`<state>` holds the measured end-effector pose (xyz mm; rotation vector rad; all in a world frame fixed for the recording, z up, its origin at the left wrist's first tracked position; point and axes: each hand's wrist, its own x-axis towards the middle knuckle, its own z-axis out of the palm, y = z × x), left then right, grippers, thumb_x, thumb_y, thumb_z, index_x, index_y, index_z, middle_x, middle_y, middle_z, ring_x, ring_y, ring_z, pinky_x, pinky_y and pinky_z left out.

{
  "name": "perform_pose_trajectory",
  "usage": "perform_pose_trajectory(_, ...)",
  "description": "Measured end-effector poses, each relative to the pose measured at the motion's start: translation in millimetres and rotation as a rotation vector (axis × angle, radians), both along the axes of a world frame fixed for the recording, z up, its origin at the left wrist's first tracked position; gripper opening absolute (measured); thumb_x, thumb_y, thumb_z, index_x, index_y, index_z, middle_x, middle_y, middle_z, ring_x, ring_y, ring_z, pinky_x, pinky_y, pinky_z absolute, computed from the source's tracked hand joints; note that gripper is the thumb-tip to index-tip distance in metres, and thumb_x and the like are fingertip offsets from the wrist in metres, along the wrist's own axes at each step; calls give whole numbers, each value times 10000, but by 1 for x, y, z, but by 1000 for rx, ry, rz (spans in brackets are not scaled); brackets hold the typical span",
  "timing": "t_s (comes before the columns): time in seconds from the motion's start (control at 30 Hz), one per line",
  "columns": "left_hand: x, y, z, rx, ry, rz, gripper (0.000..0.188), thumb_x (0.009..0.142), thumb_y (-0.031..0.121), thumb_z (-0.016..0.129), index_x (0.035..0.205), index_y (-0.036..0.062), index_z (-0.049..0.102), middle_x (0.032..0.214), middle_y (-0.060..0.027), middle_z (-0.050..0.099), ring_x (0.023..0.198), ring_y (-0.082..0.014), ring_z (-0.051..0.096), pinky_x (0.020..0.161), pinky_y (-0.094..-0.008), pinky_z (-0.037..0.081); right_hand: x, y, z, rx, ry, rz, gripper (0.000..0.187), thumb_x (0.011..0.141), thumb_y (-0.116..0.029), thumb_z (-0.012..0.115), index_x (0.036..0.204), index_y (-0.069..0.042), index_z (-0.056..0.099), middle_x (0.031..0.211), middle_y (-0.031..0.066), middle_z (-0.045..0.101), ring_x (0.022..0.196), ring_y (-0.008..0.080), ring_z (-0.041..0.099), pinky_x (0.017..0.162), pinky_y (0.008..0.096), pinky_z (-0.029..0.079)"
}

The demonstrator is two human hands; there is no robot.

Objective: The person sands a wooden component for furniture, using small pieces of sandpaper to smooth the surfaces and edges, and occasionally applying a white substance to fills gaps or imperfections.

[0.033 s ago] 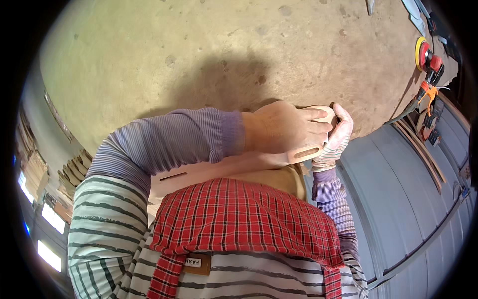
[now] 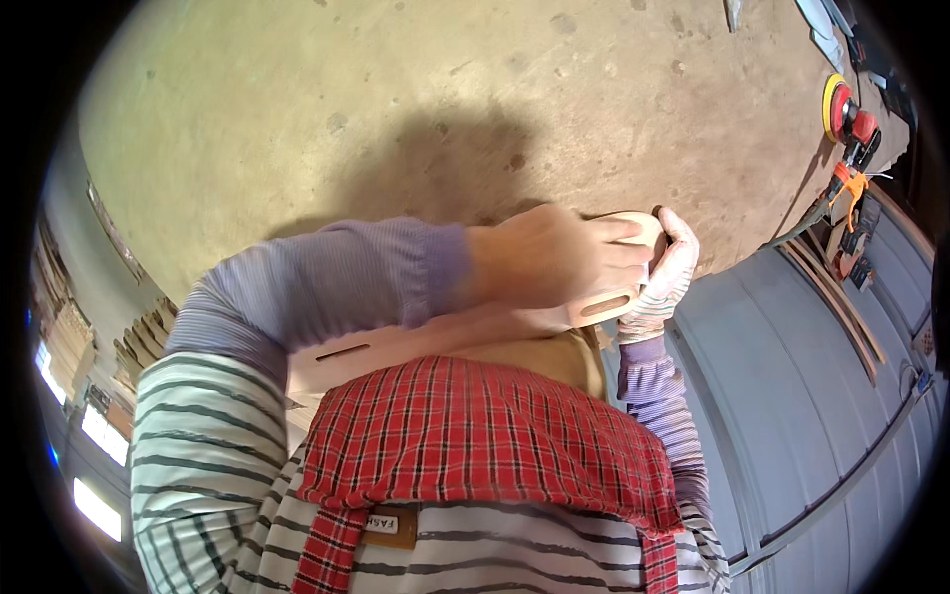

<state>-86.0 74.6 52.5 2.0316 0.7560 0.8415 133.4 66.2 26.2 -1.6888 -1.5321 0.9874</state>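
A long pale wooden piece (image 2: 582,319) lies across in front of my apron, with a narrow slot near each end and a rounded edge at its right. My left hand (image 2: 539,255) reaches across from the left, blurred at its back, and lays its stretched fingers on the rounded right part. A small whitish patch shows by those fingertips; I cannot tell what it is. Around the right end of the wood curls my right hand (image 2: 675,259), in a pale covering with the fingertips bare. My left hand and forearm hide much of the wood's middle.
The wide tan worktop (image 2: 297,119) is stained. At its far right edge is a round red and yellow sander (image 2: 839,107), with an orange clamp-like tool (image 2: 851,188) nearby. Wooden strips (image 2: 836,302) lie to the right; several shaped wooden pieces (image 2: 146,342) stand at the left.
My left hand and forearm have shifted slightly to the left and blurred. The wooden piece and my right hand have moved very little.
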Motion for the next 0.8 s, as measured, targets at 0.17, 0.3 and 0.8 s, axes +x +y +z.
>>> perform_pose_trajectory(0.17, -16, -18, 5, -195, 156, 55, 287, 849, 248, 669, 1076, 75, 642, 1063, -13, 636, 1153, -200, 617, 678, -311, 575, 4, 2, -3, 72, -88, 62, 360, 1064, -250, 389, 1212, -6, 609, 1209, 146, 578, 1152, 260, 548, 1019, 391, 430)
perform_pose_trajectory(0.3, 11, 14, 4, -100, 79, -49, 252, 926, 247, 599, 1159, 158, 636, 1260, 16, 621, 1249, -165, 554, 725, -274, 578, 7, 1, -3, 110, -143, 89, 331, 1053, -217, 402, 1182, -18, 632, 1196, 141, 591, 1136, 265, 551, 1017, 387, 427)
perform_pose_trajectory(0.8, -16, -3, -2, -83, 80, 36, 236, 883, 225, 668, 1090, 112, 657, 1099, -35, 700, 1123, -203, 653, 681, -304, 581, 9, 4, -12, 60, -122, 54, 406, 1070, -294, 357, 1130, -6, 637, 1163, 146, 590, 1125, 271, 551, 1023, 391, 417)
